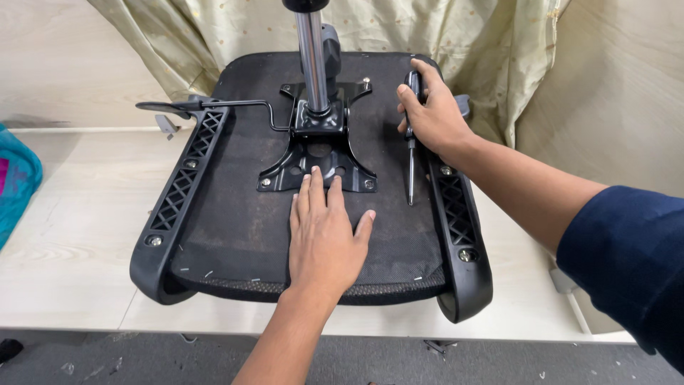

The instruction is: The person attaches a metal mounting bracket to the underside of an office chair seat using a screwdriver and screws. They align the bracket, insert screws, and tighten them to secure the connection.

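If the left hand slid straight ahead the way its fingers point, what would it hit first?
The left hand lies flat on the black fabric underside of the upturned chair seat. Its fingers already reach the near edge of the black metal mounting plate, so that comes first; the chrome gas-lift column rises behind.

Two bare forearms and hands. The right arm wears a dark navy sleeve (pixel 630 257) ending above the elbow; the left arm (pixel 285 342) is unsleeved. No rings, watch or gloves visible.
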